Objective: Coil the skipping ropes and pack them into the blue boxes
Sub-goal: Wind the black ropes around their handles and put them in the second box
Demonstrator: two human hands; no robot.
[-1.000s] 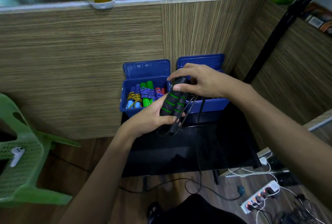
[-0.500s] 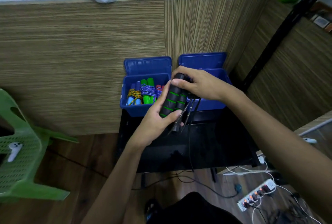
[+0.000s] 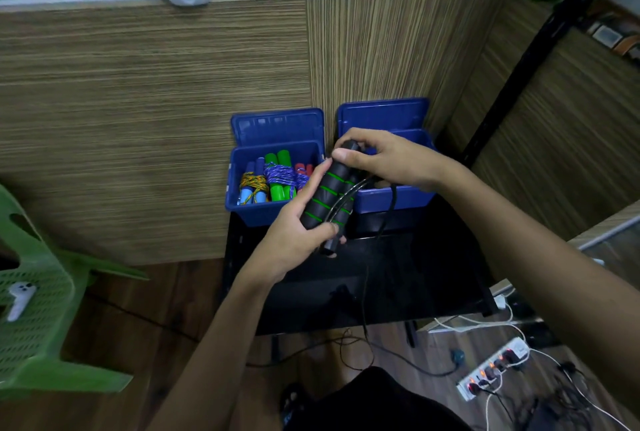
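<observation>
Two black foam skipping-rope handles (image 3: 325,197) with green rings are held together, tilted, in front of the two blue boxes. My left hand (image 3: 294,236) grips their lower end from below. My right hand (image 3: 384,157) pinches their top end from above. The thin black rope (image 3: 365,278) loops over the handles and hangs down past the black table (image 3: 398,278). The left blue box (image 3: 252,211) holds several coiled ropes with blue, green and red handles. The right blue box (image 3: 391,200) is mostly hidden behind my right hand; its contents cannot be seen.
Both box lids stand open against a wooden partition (image 3: 156,101). A green plastic chair (image 3: 38,320) with a white controller (image 3: 19,297) stands at the left. A power strip (image 3: 491,373) and cables lie on the floor at the lower right. A black pole (image 3: 540,43) slants at the right.
Both hands have lifted the handles slightly toward the boxes. More of the rope now lies wrapped around the handles, with less slack hanging below.
</observation>
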